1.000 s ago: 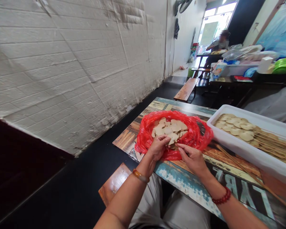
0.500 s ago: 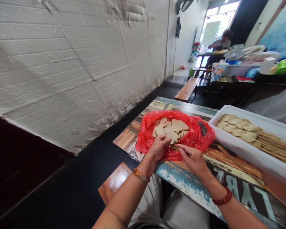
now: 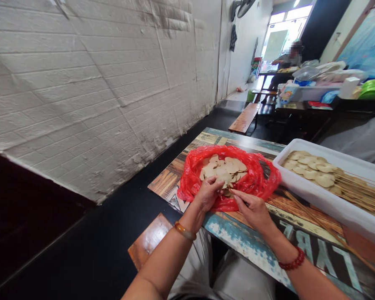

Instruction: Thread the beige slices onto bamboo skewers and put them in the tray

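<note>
A red plastic bag (image 3: 190,162) lies opened out on the table, with a heap of thin, round beige slices (image 3: 236,165) inside. At the near side of the heap, my left hand (image 3: 208,193) is closed, pinching one beige slice (image 3: 224,179) between thumb and fingers. Just to the right, my right hand (image 3: 253,210) has thumb and forefinger pressed together on what looks like a thin skewer, mostly hidden by the fingers. Its tip meets the slice's lower edge. The two hands' fingertips are almost touching.
A white tray (image 3: 312,200) at the right holds skewered slices (image 3: 325,180) with their sticks (image 3: 359,193) pointing right. Loose skewers (image 3: 318,223) lie on the patterned table (image 3: 237,229) beside it. Benches, a wall at left, and a seated person (image 3: 289,60) far back.
The hands stay almost in place; the right fingertips have shifted very slightly left, towards the left hand. The bag and tray look unchanged.
</note>
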### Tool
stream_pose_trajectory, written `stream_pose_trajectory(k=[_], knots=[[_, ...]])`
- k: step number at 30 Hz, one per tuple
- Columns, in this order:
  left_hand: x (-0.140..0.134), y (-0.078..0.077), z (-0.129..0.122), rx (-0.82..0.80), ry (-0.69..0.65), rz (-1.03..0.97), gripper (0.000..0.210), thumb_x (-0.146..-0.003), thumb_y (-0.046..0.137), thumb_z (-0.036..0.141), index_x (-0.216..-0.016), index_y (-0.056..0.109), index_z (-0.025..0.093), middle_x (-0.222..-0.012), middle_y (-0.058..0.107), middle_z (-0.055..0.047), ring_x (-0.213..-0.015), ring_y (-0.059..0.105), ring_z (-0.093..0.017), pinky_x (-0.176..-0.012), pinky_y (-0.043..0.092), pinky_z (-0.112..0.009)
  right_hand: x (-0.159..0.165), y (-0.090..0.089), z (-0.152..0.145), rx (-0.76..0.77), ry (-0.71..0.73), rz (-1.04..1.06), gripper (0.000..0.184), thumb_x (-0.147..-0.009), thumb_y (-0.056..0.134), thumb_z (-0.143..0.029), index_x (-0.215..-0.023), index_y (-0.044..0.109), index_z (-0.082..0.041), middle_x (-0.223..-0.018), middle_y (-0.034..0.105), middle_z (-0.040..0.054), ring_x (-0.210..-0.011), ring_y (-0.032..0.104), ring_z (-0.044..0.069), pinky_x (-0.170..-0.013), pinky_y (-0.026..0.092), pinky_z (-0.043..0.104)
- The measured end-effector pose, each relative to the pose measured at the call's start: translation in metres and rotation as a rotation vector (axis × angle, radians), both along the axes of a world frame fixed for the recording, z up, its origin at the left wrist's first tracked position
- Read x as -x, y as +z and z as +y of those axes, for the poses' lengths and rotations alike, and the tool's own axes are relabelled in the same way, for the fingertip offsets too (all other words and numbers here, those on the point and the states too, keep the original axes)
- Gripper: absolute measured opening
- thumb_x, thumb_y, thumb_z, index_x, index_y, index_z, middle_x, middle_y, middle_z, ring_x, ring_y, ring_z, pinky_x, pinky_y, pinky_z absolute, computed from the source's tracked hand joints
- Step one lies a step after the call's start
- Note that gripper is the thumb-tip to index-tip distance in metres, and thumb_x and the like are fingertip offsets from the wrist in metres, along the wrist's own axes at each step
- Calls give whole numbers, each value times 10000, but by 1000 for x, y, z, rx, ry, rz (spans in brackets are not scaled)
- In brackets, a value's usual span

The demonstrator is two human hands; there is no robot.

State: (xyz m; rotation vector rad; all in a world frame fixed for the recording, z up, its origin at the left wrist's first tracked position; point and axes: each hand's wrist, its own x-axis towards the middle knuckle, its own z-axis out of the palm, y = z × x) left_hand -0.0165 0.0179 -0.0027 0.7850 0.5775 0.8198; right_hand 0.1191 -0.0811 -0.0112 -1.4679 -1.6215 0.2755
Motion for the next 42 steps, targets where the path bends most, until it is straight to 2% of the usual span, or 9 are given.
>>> stream_pose_trajectory(k=[9,13,17,24,31,42], knots=[[-1,2,-3,-59,9,44,308,-557,783,304,-743,613,127,-639,588,7,-482,457,-42,-479,338,-183,-1,0,-1,4,-11,30,281,-857,488,-253,-1050,691,-227,-1010,711,64,-909,678,253,-829,543,400],[-1,1,-2,-77,-21,71,304,-565,778,315,-721,604,119,-617,571,5,-492,457,-48,-488,342,-186,-1,0,-1,10,-15,2,292,-865,476,-261,-1060,685,-203,-1023,705,75,-913,676,255,-842,539,408],[0,1,-2,-75,-56,61,281,-600,758,312,-712,589,119,-607,541,9,-476,433,-40,-474,323,-181,-1,-1,-1,2,-19,-31,301,-874,462,-265,-1059,682,-173,-1027,703,90,-921,673,253,-845,539,406],[1,2,-1,-22,-67,3,283,-600,748,318,-626,533,136,-560,488,30,-491,443,-54,-498,358,-193,-1,0,-1,-23,-14,-26,287,-866,480,-251,-1061,686,-205,-1021,707,72,-909,678,256,-842,543,403],[0,-3,0,-46,-54,45,256,-621,717,309,-630,544,121,-520,486,30,-442,416,-44,-448,303,-182,-3,-5,-2,-55,5,-73,288,-868,479,-264,-1058,680,-184,-1006,712,77,-889,684,241,-808,559,414],[2,1,-1,-12,-86,2,230,-608,689,289,-593,528,125,-485,498,21,-431,428,-56,-436,285,-190,-1,-3,-3,-42,6,-79,286,-883,472,-261,-1074,675,-196,-1029,704,69,-914,677,239,-845,548,410]])
